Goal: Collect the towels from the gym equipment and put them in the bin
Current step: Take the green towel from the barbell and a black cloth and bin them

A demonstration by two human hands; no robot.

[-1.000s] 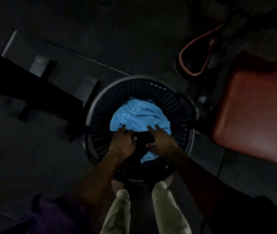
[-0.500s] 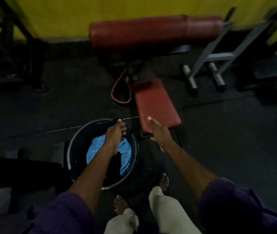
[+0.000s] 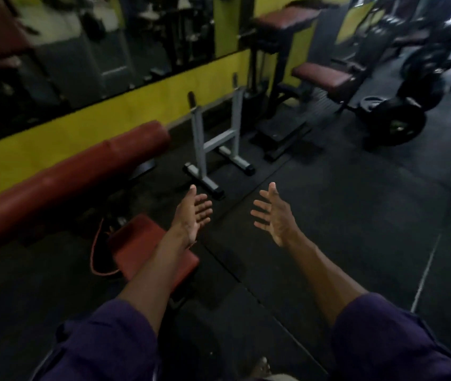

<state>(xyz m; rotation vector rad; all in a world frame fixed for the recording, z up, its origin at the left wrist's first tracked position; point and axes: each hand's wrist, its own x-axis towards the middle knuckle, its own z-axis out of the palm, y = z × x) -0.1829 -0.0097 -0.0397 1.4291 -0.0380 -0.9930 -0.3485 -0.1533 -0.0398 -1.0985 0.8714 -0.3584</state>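
Looked down at the bin half a second ago, with the left hand at its rim; looks up now, across the gym, with both hands lifted. No bin in view any more, and no towels either. Probably down low and a bit to the left, out of the picture, but cannot tell for sure. Holds the left hand [image 3: 195, 215] and the right hand [image 3: 271, 215] out in front, palms turned toward each other, fingers straight and spread, well apart, gripping nothing. Just under the left arm, a small red seat [image 3: 142, 243], with an orange cord [image 3: 93, 254] on the floor [image 3: 329, 215] beside it. Further left, a long red bench [image 3: 67, 174] along the yellow wall [image 3: 109, 116], below a mirror [image 3: 81, 50]. Past the fingertips, a grey rack [image 3: 213, 149] standing on the floor. Far off to the right, a big black plate [image 3: 400, 125]. No towel to see on any of these, though dim and blurry back there. Seems to be off to look for the next towel. Could trip on the cord or bump a foot on the rack while walking with eyes up. Could miss a dark towel on dark gear because of the poor light. Could also kick the bin over, with it out of sight near the feet. Best to step slowly and look down often.
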